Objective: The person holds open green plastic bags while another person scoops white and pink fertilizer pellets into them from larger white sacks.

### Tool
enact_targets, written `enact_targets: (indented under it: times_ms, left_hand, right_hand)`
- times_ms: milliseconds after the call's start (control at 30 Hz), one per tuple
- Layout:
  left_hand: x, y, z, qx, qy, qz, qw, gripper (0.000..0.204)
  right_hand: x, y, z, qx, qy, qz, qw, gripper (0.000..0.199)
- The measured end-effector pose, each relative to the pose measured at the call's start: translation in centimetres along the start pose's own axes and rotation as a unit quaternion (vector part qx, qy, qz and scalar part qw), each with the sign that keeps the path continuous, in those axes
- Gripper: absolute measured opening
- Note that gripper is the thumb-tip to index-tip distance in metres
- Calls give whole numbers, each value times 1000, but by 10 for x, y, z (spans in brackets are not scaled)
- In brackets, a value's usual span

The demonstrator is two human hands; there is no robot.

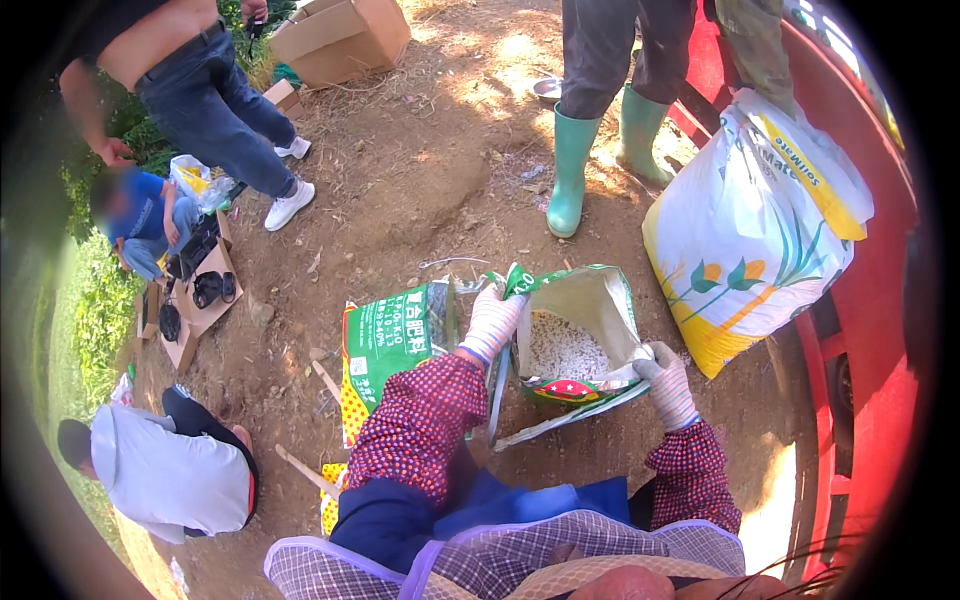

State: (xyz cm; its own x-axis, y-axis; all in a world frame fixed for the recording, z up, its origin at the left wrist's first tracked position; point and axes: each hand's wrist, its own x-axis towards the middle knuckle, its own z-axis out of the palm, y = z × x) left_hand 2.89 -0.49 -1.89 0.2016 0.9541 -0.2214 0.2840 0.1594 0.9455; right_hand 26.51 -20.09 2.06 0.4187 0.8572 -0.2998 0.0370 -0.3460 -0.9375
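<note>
An open fertilizer sack (575, 390), green and white, stands in front of me with its mouth spread wide. White granules (565, 346) show inside it. My left hand (493, 318), in a striped knit glove, is closed on the green upper-left edge of the mouth. On the opposite side, my right hand (668, 383), gloved alike, grips the rim with fingers folded over it. Left of the sack lies another green sack (385, 345) with yellow dotted trim, partly covered by my left sleeve.
A large white-and-yellow sack (750, 230) stands at right, held by a person in green boots (574, 165), beside a red metal vehicle or machine (880, 330). Wooden handles (308, 472) lie at left. Other people and cardboard boxes (340, 40) are farther left.
</note>
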Motion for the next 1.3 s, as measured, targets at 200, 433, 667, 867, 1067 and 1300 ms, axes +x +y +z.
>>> enact_targets:
  times_ms: [200,433,667,867,1067,1300]
  left_hand:
    - [0,11,-14,-236,71,-50,968,11]
    - [12,-14,-14,-66,79,-49,993,27]
    - [21,-14,5,176,62,30,982,46]
    - [24,-19,0,66,27,29,997,49]
    - [15,-6,-15,297,-114,51,947,75]
    - [18,-20,-22,267,-143,30,953,61]
  right_hand:
    - [-14,-19,-10,65,11,19,998,28]
    - [4,7,0,160,52,30,985,27]
    - [16,27,-17,164,120,13,979,24]
    - [29,30,-15,152,135,21,979,33]
    - [32,34,-11,144,131,9,981,33]
    - [24,31,-7,274,85,38,957,38]
